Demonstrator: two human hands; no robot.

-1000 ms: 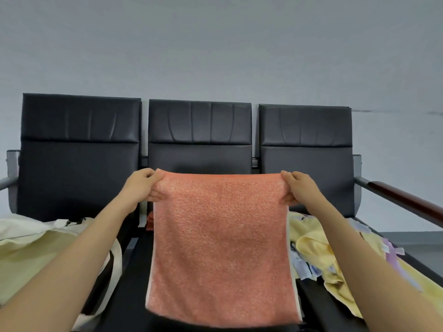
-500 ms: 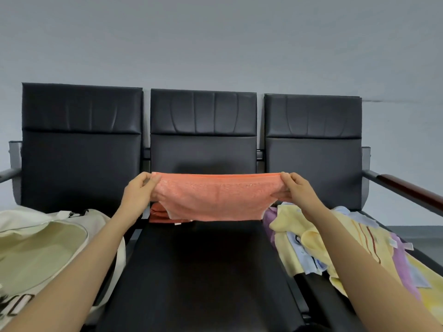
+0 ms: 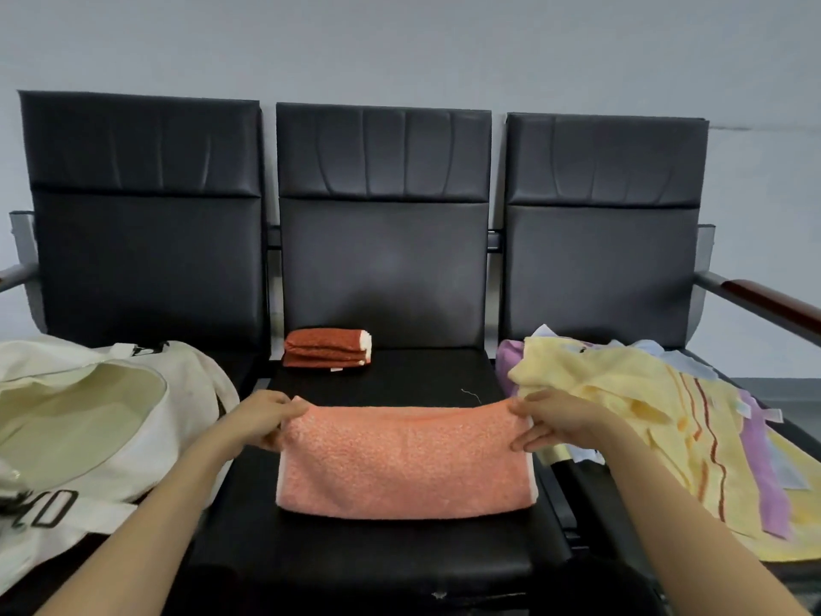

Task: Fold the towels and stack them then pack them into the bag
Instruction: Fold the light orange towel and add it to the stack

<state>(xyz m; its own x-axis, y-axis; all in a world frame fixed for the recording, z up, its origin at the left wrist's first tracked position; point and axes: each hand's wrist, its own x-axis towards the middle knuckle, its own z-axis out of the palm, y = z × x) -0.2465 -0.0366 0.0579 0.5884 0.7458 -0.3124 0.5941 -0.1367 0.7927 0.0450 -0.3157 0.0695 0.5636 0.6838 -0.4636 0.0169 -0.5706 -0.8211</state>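
Note:
A salmon-pink towel [image 3: 404, 460], folded in half, lies on the middle seat [image 3: 391, 553] of a black three-seat bench. My left hand [image 3: 262, 415] pinches its far left corner and my right hand [image 3: 551, 420] pinches its far right corner. A folded rust-orange towel [image 3: 326, 348] sits at the back left of the same seat. A heap of unfolded yellow, purple and pale blue towels [image 3: 657, 415] covers the right seat. A cream canvas tote bag [image 3: 84, 433] lies open-mouthed on the left seat.
Black backrests [image 3: 382, 224] rise behind the seats against a grey wall. A wood-topped armrest [image 3: 773, 304] juts out at the right and a metal armrest [image 3: 15, 275] at the left. A loose thread [image 3: 471, 394] lies on the middle seat.
The pink towel hung full length from both hands, was swung up and folded in half, and now lies flat on the middle seat. Both hands came down with it, still pinching the corners.

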